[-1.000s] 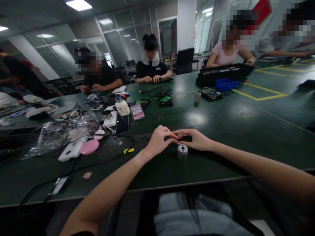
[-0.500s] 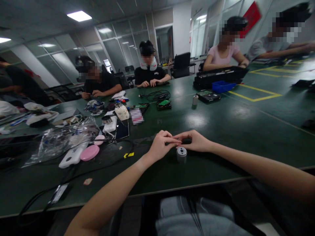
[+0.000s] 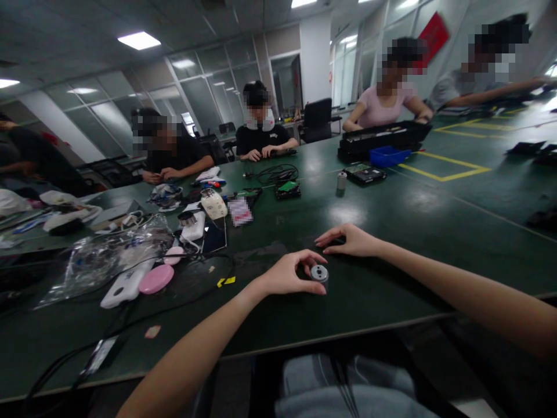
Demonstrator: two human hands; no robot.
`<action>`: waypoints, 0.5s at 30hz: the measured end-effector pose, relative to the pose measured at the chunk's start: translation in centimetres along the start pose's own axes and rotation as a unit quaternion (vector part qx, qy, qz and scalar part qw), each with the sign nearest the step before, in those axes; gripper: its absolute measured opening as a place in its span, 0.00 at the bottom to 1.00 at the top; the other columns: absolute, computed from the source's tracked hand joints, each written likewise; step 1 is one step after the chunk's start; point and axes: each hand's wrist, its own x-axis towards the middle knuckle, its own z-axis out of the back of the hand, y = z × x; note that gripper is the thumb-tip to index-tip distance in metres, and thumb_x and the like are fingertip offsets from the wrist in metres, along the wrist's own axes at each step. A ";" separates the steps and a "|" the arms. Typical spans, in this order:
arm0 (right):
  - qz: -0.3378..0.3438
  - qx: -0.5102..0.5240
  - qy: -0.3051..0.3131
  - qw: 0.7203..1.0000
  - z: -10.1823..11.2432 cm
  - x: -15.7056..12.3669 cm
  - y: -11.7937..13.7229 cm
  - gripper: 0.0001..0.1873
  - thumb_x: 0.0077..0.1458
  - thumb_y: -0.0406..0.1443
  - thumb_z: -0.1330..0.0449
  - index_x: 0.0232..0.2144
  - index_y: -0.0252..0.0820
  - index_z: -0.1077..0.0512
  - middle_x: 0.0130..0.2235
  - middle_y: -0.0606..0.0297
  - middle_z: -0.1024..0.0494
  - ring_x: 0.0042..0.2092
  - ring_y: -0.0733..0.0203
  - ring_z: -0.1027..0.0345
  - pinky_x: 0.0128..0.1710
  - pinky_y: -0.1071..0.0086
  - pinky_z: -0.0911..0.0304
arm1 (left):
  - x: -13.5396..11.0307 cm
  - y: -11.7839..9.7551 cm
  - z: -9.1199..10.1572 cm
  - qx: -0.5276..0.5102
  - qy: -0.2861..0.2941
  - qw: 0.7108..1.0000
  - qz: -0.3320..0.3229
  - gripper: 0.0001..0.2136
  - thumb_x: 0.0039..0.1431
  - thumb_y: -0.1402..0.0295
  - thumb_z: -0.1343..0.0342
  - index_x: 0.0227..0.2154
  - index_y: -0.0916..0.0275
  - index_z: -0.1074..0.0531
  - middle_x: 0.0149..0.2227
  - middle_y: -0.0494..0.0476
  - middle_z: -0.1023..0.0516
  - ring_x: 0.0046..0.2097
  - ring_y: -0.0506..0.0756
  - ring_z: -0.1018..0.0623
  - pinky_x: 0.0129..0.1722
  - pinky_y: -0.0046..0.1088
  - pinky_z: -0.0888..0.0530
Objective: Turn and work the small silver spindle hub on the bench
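My left hand (image 3: pixel 293 273) is curled around a small silver motor (image 3: pixel 319 273) that stands upright on the green table. The thumb is on its near side and the fingers are on its far side; round holes show in its flat top. Just beyond and to the right, my right hand (image 3: pixel 350 241) hovers low over the table or rests on it. Its fingers are stretched out with the thumb apart. A dark patch shows between them, and I cannot tell whether it is a thing or a shadow.
Left lie a pink round case (image 3: pixel 156 280), a white case (image 3: pixel 124 287), a clear plastic bag (image 3: pixel 108 247) and black cables. Farther off are circuit-board parts (image 3: pixel 288 189), another small cylinder (image 3: pixel 342 180) and a blue bin (image 3: pixel 389 155). Several people sit around the table.
My hands, whose fingertips met behind the motor, have parted. The left has come nearer and closed around the motor; the right has opened its fingers and stayed farther back.
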 end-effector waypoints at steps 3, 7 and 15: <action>0.002 -0.010 -0.004 1.000 0.1 -0.1 0.1 0.21 0.46 0.42 0.32 0.43 0.39 0.22 0.44 0.59 0.18 0.48 0.53 0.25 0.52 0.60 0.33 | -0.1 -0.5 0.2 -0.006 0.052 0.999 0.014 0.30 0.39 0.64 0.26 0.49 0.59 0.27 0.45 0.55 0.22 0.45 0.57 0.24 0.41 0.27 0.29; 0.001 -0.011 -0.032 0.999 -0.1 0.0 0.0 0.17 0.46 0.42 0.32 0.37 0.39 0.20 0.39 0.60 0.17 0.44 0.52 0.23 0.49 0.60 0.31 | -0.1 -0.8 0.2 0.005 0.054 0.998 0.025 0.24 0.43 0.65 0.28 0.46 0.61 0.24 0.44 0.57 0.21 0.45 0.58 0.23 0.44 0.30 0.29; 0.057 0.042 -0.116 0.991 -1.4 -1.1 3.8 0.15 0.49 0.44 0.32 0.36 0.39 0.22 0.38 0.60 0.17 0.41 0.55 0.22 0.52 0.56 0.32 | 0.0 -0.5 -0.3 0.027 0.034 0.999 0.000 0.19 0.46 0.63 0.30 0.42 0.62 0.22 0.42 0.56 0.20 0.44 0.58 0.23 0.46 0.31 0.29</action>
